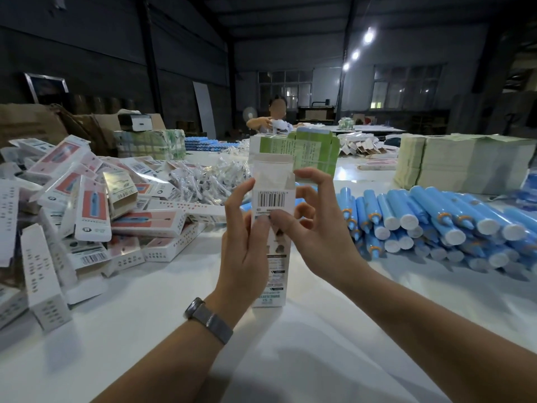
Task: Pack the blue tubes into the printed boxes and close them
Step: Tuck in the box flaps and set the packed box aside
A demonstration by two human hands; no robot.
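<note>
A tall printed box (273, 199) stands upright on the white table, its top flaps open and a barcode facing me. My left hand (245, 245) grips its left side with the thumb on the front panel. My right hand (315, 228) holds the right side, thumb pressed on the front and fingers curled near the open top. Whether a tube is inside cannot be seen. Blue tubes (436, 222) with white caps lie stacked on the table to the right.
A heap of filled printed boxes (96, 210) covers the left of the white table (290, 344). Clear-wrapped small parts (200, 181) lie behind. Stacks of flat green cartons (308, 152) and paper bundles (453, 161) stand at the back. A person works at the far end.
</note>
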